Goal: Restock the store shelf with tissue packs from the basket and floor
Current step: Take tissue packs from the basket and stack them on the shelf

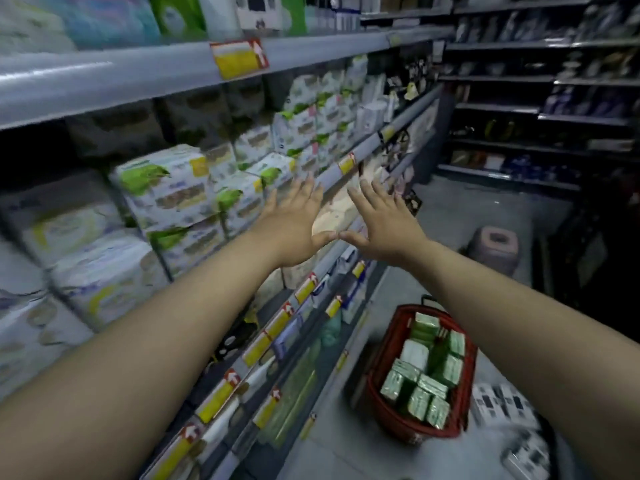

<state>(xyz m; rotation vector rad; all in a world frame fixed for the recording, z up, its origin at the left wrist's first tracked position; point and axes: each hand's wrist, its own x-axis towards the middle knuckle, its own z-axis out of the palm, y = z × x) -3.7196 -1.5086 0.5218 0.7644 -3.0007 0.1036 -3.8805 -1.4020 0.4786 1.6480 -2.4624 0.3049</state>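
Both my arms reach out toward the middle shelf (349, 161). My left hand (294, 223) and my right hand (379, 223) are spread flat with straight fingers, thumb tips nearly touching, and hold nothing. Between and behind them a pale beige pack (337, 206) lies at the shelf edge. White and green tissue packs (166, 188) are stacked on that shelf to the left. A red basket (412, 431) on the floor at the lower right holds several green tissue packs (420, 386).
Black and white packs (498, 405) lie on the floor right of the basket. A pinkish stool (495, 247) stands further down the aisle. Dark shelving (540, 109) lines the right side. Lower shelves (277, 327) with yellow price tags run beneath my arms.
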